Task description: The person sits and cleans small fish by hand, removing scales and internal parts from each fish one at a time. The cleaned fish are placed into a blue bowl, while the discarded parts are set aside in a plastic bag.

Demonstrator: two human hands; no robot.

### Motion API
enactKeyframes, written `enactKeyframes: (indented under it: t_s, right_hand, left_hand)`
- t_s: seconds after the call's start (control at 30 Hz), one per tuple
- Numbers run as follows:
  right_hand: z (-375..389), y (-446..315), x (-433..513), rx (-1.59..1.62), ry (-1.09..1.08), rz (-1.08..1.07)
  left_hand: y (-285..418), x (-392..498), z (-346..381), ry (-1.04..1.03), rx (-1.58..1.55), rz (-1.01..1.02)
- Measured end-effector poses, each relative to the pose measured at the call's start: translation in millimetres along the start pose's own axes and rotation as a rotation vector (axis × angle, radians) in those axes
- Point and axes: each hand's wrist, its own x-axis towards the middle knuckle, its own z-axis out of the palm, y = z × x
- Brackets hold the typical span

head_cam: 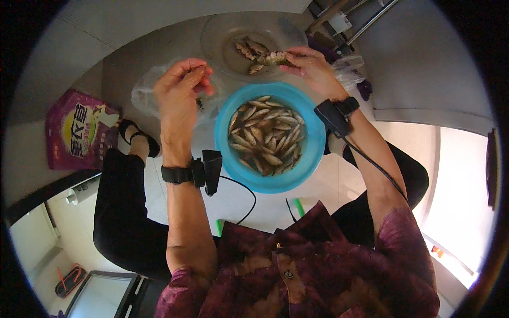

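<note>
In the head view, my right hand (312, 67) grips a small fish (276, 58) by one end, over the right part of a clear basin (210, 41). Several small pieces of fish (254, 49) lie in that basin. My left hand (185, 79) is raised left of the basin, above a clear plastic bag (145, 95). Its fingers are curled together; whether anything small is between them cannot be told. Between my knees stands a light blue plastic basin (270, 187) of water with many small whole fish (266, 135). A dark bit (199, 104) shows at the bag, below my left hand.
A purple printed pouch (81, 131) stands at the left beside my foot. Another plastic bag (350, 71) and a dark purple cloth (364, 90) lie right of the clear basin. Grey panels rise at both sides. Black devices with cables are strapped to both wrists.
</note>
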Motion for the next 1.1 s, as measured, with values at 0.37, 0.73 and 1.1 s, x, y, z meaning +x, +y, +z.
enactKeyframes:
  t_s: [0.37, 0.73, 1.1]
  right_hand:
    - [-95, 74, 52, -0.201, -0.043, -0.017]
    - [-44, -109, -72, -0.491, -0.198, 0.092]
    - [15, -109, -151, -0.515, -0.16, 0.025]
  left_hand:
    - [-24, 15, -21, 0.049, 0.292, -0.16]
    - [-74, 40, -88, -0.22, -0.208, -0.143]
    - [-209, 65, -179, 0.023, 1.883, -0.134]
